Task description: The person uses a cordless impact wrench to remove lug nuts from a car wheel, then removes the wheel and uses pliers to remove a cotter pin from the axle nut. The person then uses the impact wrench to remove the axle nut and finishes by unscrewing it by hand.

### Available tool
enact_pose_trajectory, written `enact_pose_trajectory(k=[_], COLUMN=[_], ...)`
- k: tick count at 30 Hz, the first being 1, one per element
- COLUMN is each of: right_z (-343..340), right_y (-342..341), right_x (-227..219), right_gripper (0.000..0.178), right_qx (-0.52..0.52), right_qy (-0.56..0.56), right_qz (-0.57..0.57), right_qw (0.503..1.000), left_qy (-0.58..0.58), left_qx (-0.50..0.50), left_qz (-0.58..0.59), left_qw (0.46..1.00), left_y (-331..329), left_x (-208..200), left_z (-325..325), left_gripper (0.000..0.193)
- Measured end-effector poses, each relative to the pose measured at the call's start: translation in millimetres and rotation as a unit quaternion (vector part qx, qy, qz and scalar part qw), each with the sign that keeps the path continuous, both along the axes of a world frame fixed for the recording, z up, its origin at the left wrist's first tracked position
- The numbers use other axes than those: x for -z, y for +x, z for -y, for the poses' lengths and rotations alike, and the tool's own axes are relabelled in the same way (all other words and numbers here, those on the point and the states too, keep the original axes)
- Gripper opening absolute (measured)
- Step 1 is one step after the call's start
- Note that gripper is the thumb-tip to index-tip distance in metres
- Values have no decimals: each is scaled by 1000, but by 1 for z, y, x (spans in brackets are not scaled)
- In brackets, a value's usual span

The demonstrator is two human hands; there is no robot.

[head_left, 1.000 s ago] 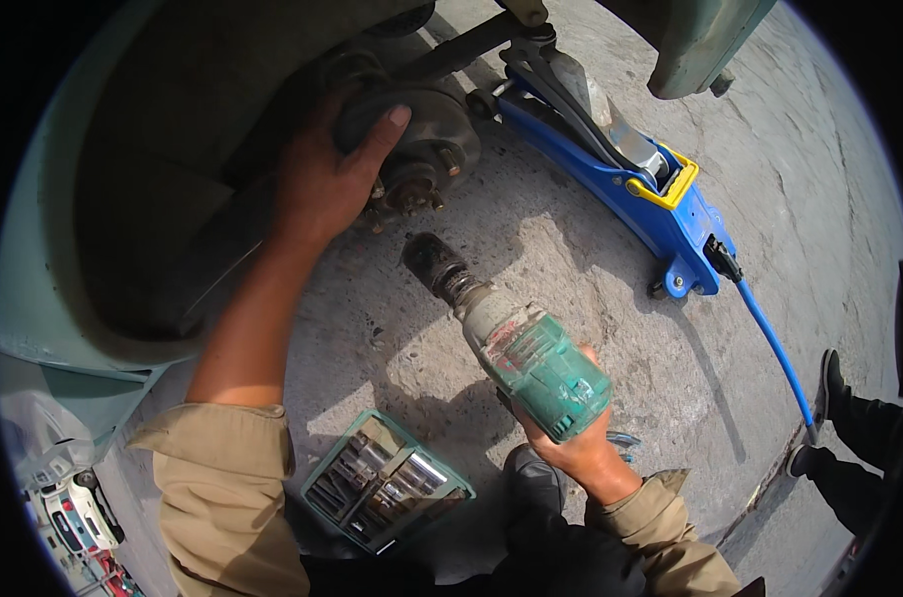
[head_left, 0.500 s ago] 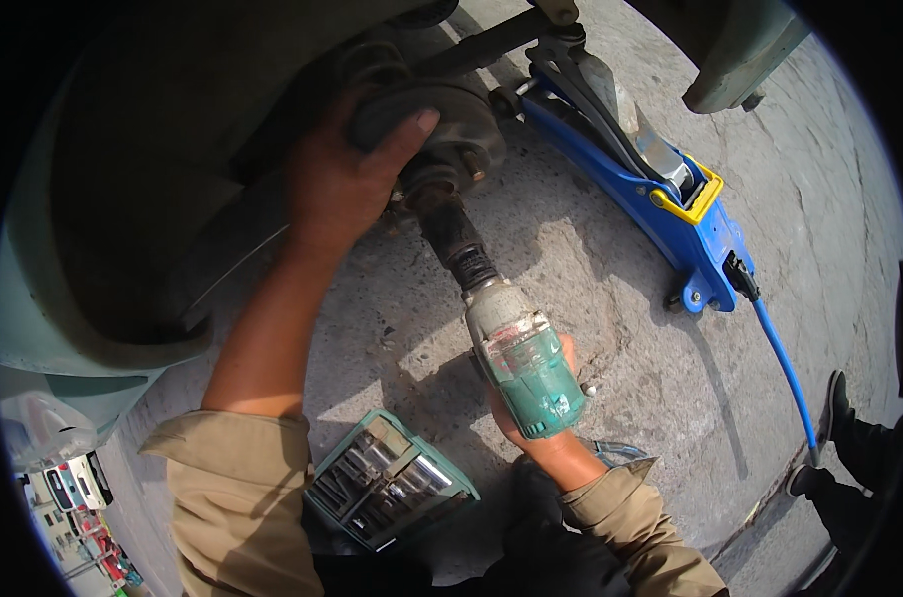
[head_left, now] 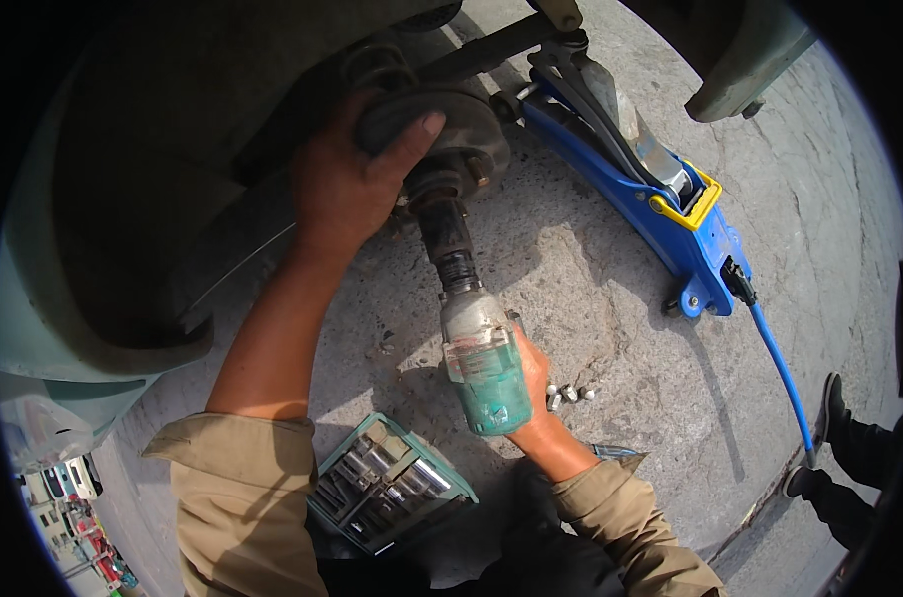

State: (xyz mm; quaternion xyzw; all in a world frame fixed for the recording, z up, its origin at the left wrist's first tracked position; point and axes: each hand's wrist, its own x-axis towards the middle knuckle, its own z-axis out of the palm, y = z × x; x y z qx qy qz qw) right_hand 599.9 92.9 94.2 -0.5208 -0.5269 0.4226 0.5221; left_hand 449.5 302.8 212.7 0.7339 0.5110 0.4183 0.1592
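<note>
My left hand (head_left: 347,194) grips the dark round brake disc (head_left: 463,127) at the wheel hub. Its thumb lies over the rim, and some fingers are lost in shadow. My right hand (head_left: 534,370) is wrapped round the handle of a green and grey impact wrench (head_left: 489,373), mostly hidden by the tool's body. From the wrench's nose a dark socket (head_left: 444,229) reaches up to the hub's centre; what it sits on is hidden. A stud (head_left: 479,182) sticks out of the hub beside it.
Small metal nuts (head_left: 571,394) lie on the concrete right of my right hand. A green case of sockets (head_left: 427,450) stands open below the wrench. At right, a blue floor jack (head_left: 660,239) reaches under the vehicle. Another person's feet (head_left: 831,413) are at the far right.
The rear of the impact wrench has swung left with my right hand, bringing the nuts on the ground into view. My left hand keeps its hold on the brake disc.
</note>
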Motion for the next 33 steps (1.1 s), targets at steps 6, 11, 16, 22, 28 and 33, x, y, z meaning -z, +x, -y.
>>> enact_pose_trajectory(k=[6, 11, 16, 22, 28, 33], right_z=[2, -4, -5, 25, 41, 40], right_y=[-2, 3, 4, 14, 20, 15], right_x=[5, 17, 15, 1, -2, -2], right_gripper=[37, 41, 42, 45, 44, 40], right_qx=[-10, 12, 18, -2, -21, -5], right_qy=[-54, 21, 44, 66, 52, -22], right_qz=[-72, 29, 33, 84, 62, -8], right_qw=[996, 999, 998, 994, 997, 1000], left_qy=[41, 36, 46, 53, 78, 53], left_qx=[-27, -21, -14, -9, 3, -2], left_qz=[-21, -12, -14, -23, -26, -33], left_qw=[999, 999, 999, 998, 997, 998], left_y=[-1, -1, 1, -2, 1, 0], left_x=[8, 6, 5, 10, 6, 3], left_z=[-5, -5, -4, -5, -3, -2], left_gripper=[73, 71, 70, 68, 67, 70])
